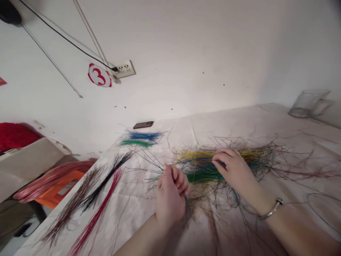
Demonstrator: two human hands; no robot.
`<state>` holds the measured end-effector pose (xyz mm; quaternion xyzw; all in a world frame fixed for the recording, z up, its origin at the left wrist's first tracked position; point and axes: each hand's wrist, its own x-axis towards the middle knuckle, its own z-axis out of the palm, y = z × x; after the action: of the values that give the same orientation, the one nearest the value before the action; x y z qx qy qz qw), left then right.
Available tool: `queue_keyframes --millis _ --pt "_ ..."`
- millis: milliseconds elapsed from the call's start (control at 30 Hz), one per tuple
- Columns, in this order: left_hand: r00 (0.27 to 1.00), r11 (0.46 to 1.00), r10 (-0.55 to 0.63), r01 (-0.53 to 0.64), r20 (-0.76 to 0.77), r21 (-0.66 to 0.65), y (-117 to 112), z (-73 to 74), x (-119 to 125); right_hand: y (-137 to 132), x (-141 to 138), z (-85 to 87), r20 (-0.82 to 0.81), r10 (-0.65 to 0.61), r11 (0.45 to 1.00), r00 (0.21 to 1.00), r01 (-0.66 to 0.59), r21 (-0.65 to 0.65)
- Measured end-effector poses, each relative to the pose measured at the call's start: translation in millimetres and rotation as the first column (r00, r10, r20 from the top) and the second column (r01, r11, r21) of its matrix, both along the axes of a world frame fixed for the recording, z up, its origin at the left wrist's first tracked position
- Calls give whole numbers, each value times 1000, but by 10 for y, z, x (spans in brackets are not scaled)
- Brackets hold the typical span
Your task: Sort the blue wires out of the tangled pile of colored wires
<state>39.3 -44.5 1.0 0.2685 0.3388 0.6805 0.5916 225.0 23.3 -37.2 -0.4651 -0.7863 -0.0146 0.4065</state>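
My left hand point(172, 195) is closed, thumb against curled fingers, around a few thin blue wires point(151, 160). Their ends fan out toward the upper left. To its right, a tangled pile of thin wires lies on the white-covered table, with yellow wires point(191, 155) at the back and green wires point(201, 176) nearer me. Over this pile is my right hand point(234, 167), a metal bracelet on its wrist. Its thumb and index fingertips come together in a pinch; whatever lies between them is too small to make out.
Bundles of brown wires point(77, 199), black wires point(106, 181) and red wires point(99, 211) lie at left. Behind them are a small blue bundle point(145, 136), a green bundle point(135, 143) and a phone point(144, 124). A glass mug point(306, 103) stands back right, near the wall.
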Motion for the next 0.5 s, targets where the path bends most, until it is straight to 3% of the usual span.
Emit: queue_keyframes --millis 100,500 --pt "1000 999 -18 18 5 -34 -2 11 -10 -55 -28 60 -71 -29 999 997 32 44" --pt "972 984 -169 156 -162 -91 -26 -122 36 -214 -70 201 -241 62 982 968 -16 187"
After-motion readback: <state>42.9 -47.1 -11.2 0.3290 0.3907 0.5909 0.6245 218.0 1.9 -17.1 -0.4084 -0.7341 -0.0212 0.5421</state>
